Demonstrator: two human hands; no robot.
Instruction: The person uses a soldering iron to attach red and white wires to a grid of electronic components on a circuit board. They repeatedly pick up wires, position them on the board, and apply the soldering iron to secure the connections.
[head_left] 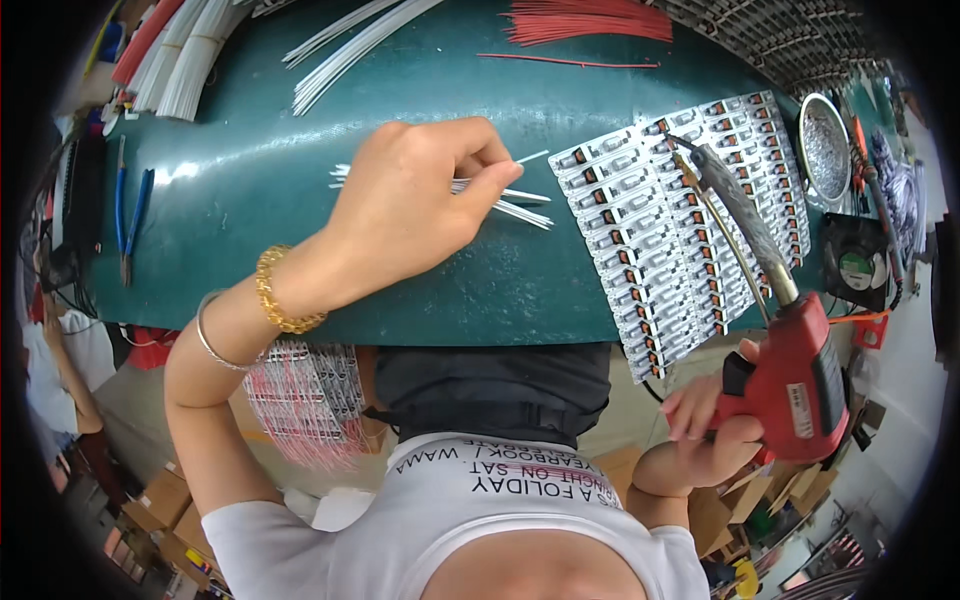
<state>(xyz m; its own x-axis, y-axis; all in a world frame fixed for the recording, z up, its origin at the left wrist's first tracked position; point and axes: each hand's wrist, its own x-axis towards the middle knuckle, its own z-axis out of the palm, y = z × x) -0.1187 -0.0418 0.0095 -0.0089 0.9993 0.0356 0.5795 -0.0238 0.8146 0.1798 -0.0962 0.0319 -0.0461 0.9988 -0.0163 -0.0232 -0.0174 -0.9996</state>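
At a green surface (430,310), we pinch a thin white wire (536,156) in our left grip (415,195), above loose white wires (525,213). Our right grip (718,445) is wrapped round a red soldering gun (800,350), its tip over a panel of small circuit boards (650,245).

Your green table (480,310): white wires (365,48), red wires (590,20), blue pliers (143,205) at your left, circuit boards (628,235) right, metal bowl (825,150).
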